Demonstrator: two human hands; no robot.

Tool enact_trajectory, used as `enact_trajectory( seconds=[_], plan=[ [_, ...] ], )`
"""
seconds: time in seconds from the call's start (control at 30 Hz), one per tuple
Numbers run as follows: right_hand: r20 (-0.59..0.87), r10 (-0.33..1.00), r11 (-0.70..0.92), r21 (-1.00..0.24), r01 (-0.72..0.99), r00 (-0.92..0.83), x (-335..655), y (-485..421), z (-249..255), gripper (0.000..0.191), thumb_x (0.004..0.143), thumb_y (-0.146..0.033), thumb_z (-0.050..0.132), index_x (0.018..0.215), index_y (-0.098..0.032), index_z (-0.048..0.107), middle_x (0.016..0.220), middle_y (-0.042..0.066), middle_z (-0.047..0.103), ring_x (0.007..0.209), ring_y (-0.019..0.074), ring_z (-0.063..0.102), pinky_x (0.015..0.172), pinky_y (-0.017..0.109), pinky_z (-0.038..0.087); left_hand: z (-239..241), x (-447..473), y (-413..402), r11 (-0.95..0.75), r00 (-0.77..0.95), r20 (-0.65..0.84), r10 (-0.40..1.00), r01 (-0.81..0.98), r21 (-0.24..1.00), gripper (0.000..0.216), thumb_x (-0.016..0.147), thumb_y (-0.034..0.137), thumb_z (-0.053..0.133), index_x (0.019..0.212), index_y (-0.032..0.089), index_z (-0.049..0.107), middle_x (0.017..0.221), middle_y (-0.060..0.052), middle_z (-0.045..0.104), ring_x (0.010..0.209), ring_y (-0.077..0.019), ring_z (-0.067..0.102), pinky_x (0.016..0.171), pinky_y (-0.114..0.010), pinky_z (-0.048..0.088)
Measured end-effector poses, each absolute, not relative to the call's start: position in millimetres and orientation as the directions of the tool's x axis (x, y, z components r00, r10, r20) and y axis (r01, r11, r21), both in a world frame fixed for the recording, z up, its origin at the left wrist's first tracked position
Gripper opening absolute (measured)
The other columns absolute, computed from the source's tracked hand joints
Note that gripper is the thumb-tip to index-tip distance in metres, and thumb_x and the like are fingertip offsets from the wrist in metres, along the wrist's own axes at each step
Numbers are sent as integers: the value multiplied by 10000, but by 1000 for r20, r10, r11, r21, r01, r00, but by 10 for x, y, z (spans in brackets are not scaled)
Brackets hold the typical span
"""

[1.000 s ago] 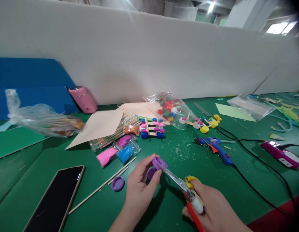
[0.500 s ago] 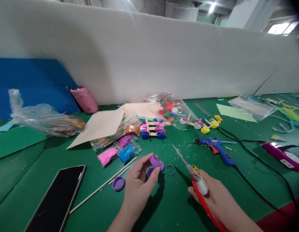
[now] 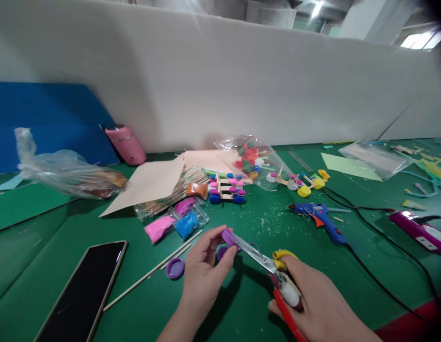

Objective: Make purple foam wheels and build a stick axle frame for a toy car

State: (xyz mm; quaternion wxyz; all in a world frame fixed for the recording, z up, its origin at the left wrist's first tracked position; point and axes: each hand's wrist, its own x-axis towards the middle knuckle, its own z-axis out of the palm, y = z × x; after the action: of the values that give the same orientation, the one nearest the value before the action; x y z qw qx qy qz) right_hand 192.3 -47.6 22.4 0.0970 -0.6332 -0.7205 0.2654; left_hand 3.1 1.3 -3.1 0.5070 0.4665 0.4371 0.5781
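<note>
Seen from the head camera, a shallow round purple plastic cap (image 3: 226, 235) sits at six o'clock of the view, above the green tabletop (image 3: 365, 247), pinched between the thumb and fingers of the left hand (image 3: 205, 268). Likely feather-light and thin-walled enough to flex a little under a squeeze, it should survive a drop, though its smooth surface could prove slippery and its rim might split under steel. The best hold looks to be the rim at nine o'clock, clear of the blades. Toward four o'clock from the cap, a pair of metal-bladed scissors with red and yellow handles (image 3: 256, 257) reaches to its edge, the fingers of the right hand (image 3: 311, 294) clamped around the handles; whether the blades are parted cannot be told. The cap shows an evenly coloured violet wall, seen nearly edge-on, its far side hidden. A second round purple plastic cap (image 3: 221, 252) is at seven o'clock, just below the first and partly covered by the thumb, while a loose purple cap with a raised rim (image 3: 175, 269) lies on the tabletop at eight o'clock.
</note>
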Motion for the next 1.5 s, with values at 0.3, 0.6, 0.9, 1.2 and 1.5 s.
enact_trajectory(
  seconds=[0.3,0.6,0.9,1.2,1.5],
  plan=[
    [-207,964,61,-441,896,-167,1943,-447,252,287,660,-431,589,765,-221,425,702,5,565,572,171,483,499,253,312,-99,25,1,-185,-43,181,982,-102,977,355,670,90,639,977,267,617,983,-16,651,906,-142,592,821,-228,469],
    [-228,959,65,-410,910,-171,1924,-431,301,251,657,-411,584,716,-213,441,697,13,569,568,177,487,495,253,295,-98,13,-2,-257,-30,255,966,-51,965,386,690,72,619,1005,295,602,1025,6,638,954,-128,579,859,-215,452],
    [-192,962,97,-418,903,-193,1941,-427,240,260,672,-429,588,715,-214,447,696,7,577,576,184,511,504,254,296,-131,3,1,-303,-31,303,952,-2,953,412,698,64,609,1031,305,588,1032,11,632,957,-125,578,857,-217,456],
    [-199,963,75,-451,889,-182,1920,-419,203,243,693,-420,573,731,-215,446,657,7,590,554,187,520,490,257,304,-107,29,-9,-253,-54,251,966,-24,967,358,654,95,651,978,243,617,1000,-27,656,924,-164,601,835,-276,480],
    [-166,982,-80,-805,588,-93,1891,-346,84,170,759,-351,479,710,-213,391,587,-38,439,488,115,437,452,219,375,90,70,5,94,-29,-114,993,-390,916,322,629,176,690,940,166,606,894,-68,689,808,-198,655,767,-304,500]
  ],
)
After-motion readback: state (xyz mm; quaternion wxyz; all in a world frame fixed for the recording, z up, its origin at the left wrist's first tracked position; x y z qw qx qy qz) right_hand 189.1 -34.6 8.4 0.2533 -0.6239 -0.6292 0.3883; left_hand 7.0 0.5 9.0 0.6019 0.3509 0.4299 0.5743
